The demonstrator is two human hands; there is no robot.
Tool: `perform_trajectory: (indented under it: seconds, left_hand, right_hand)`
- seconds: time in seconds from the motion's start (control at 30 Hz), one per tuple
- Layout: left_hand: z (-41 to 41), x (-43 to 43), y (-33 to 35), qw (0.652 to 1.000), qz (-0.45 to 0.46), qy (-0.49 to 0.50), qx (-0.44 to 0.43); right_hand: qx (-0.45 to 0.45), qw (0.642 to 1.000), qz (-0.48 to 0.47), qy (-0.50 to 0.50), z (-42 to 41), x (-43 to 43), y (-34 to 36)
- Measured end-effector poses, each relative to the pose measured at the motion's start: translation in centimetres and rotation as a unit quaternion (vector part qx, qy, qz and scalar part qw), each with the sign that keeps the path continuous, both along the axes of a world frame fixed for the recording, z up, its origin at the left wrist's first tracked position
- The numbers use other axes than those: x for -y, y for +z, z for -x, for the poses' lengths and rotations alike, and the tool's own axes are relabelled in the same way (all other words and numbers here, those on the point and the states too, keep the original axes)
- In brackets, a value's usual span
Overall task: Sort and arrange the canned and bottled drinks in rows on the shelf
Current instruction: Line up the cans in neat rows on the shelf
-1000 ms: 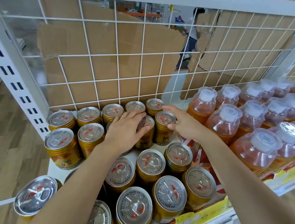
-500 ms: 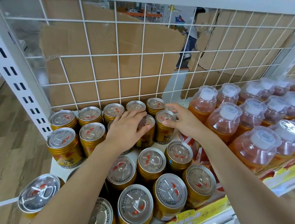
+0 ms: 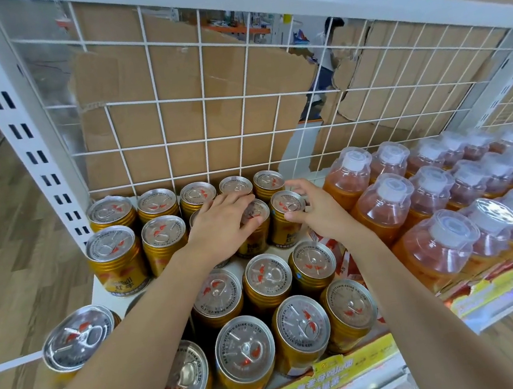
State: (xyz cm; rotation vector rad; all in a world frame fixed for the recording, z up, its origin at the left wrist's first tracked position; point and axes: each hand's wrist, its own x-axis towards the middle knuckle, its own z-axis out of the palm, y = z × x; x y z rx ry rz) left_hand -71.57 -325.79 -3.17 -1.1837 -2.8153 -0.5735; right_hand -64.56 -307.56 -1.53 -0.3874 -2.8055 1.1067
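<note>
Several gold cans with silver lids [image 3: 161,237] stand in rows on the left half of the white shelf [image 3: 100,295]. Orange drink bottles with clear cap covers [image 3: 388,208] fill the right half. My left hand [image 3: 221,230] lies over a second-row gold can [image 3: 257,229], its fingers curled over the lid. My right hand [image 3: 321,212] holds the neighbouring gold can [image 3: 286,213], thumb on its front rim and fingers behind it. Both cans stand upright on the shelf, just in front of the back row.
A white wire grid [image 3: 206,104] backs the shelf, with cardboard and a person [image 3: 326,58] behind it. A white slotted post [image 3: 17,125] stands at the left. A yellow and orange price strip [image 3: 334,380] runs along the front edge. Wood floor lies on both sides.
Both hands stay on the same two second-row cans. My right thumb has settled closer onto its can's rim. The cans have barely shifted.
</note>
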Motion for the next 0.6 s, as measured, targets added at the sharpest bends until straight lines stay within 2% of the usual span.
perform_trajectory:
  seconds: [0.1,0.23,0.3,0.5,0.6]
  left_hand:
    - [0.2,0.0,0.2,1.000,-0.008,-0.005,0.020]
    - [0.6,0.3,1.8,0.990,-0.024,-0.024,0.134]
    - [0.3,0.7,3.1,0.987,-0.019,-0.039,0.157]
    - [-3.4,4.9,6.3,0.987,-0.143,0.043,0.051]
    - [-6.3,8.2,5.9,0.984,-0.158,0.078,0.004]
  right_hand:
    - [-0.032,0.999,-0.041,0.000,-0.9,0.5,0.1]
    - [-0.072,0.993,-0.096,0.012,-3.0,1.4,1.2]
    - [-0.089,0.988,-0.127,0.019,-4.3,1.7,1.8]
    - [-0.150,0.974,-0.164,0.046,-8.1,1.9,2.6]
    - [-0.151,0.971,-0.167,0.075,-9.8,1.9,2.5]
